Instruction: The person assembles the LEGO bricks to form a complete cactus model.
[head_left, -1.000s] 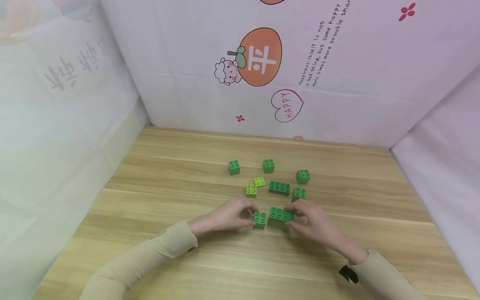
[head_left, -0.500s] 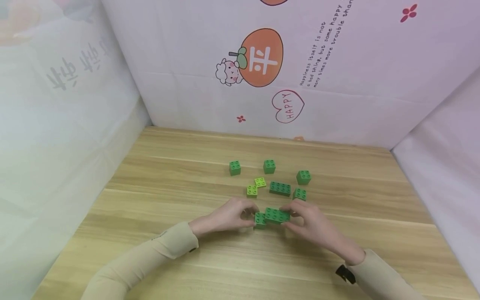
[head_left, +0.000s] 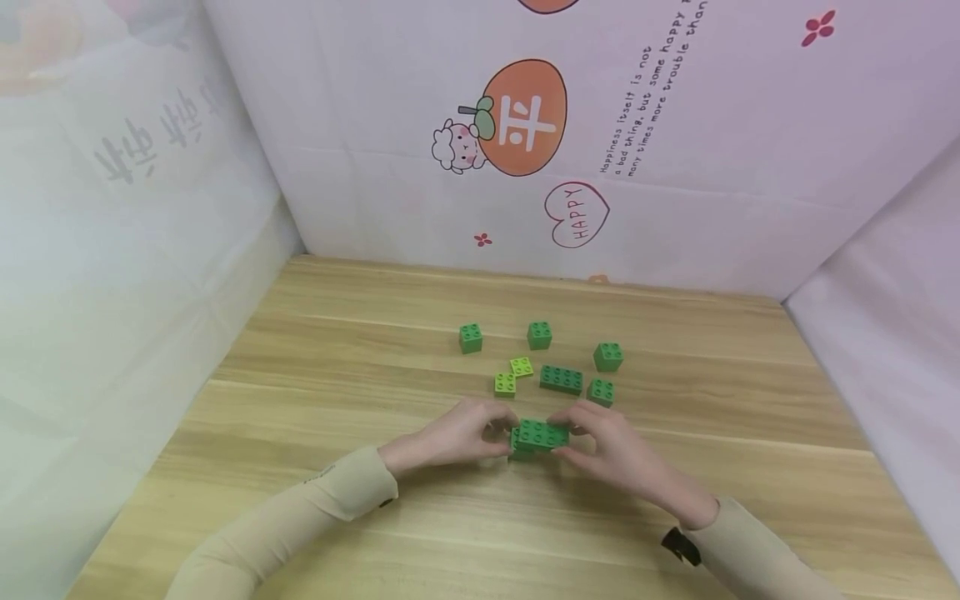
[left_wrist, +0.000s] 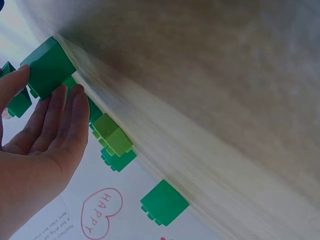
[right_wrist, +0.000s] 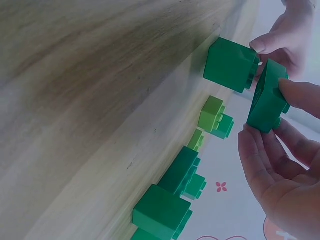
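Note:
My left hand (head_left: 461,429) holds a small square green toy building brick (left_wrist: 50,67) on the table between thumb and fingers. My right hand (head_left: 615,442) pinches a longer green building brick (head_left: 538,433) by its right end. In the head view the long brick hangs over the small one and covers most of its studs. From the right wrist, the long brick (right_wrist: 267,97) looks tilted over the stud side of the small brick (right_wrist: 230,65), with a narrow gap between them. Whether they touch at any edge I cannot tell.
Beyond the hands lie a dark green long brick (head_left: 561,379) and two lime bricks, one thick (head_left: 505,384) and one flat (head_left: 522,367). Several small green bricks stand around them, one (head_left: 602,392) close to the right fingers. White printed cloth (head_left: 390,200) walls the wooden table (head_left: 375,333).
My right hand has lifted the long brick and carried it left, from beside the small brick to over it. My left hand has stayed in place with the small brick.

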